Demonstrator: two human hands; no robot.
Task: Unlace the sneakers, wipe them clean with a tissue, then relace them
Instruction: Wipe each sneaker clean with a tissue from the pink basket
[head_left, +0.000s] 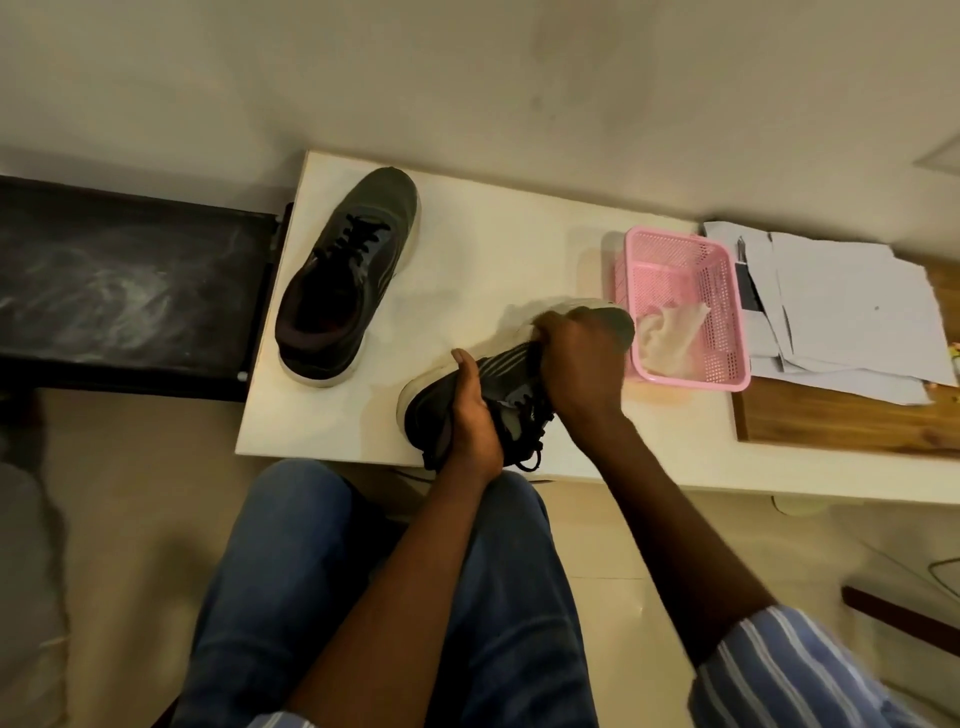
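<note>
On the white table (519, 249), the left hand (470, 415) grips the tilted sneaker (498, 384) while the right hand (579, 358) closes over its forefoot; steady it, working lace by lace.

Dim, warm indoor light fell from above, soft shadows pooled beside the sneakers (347, 280), edges bowed with wide-angle distortion, and the lower corners smeared into blur.

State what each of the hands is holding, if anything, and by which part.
Left hand grips the dark lace-up sneaker at its heel end. Right hand is curled on its forefoot; anything pinched there is hidden.
</note>
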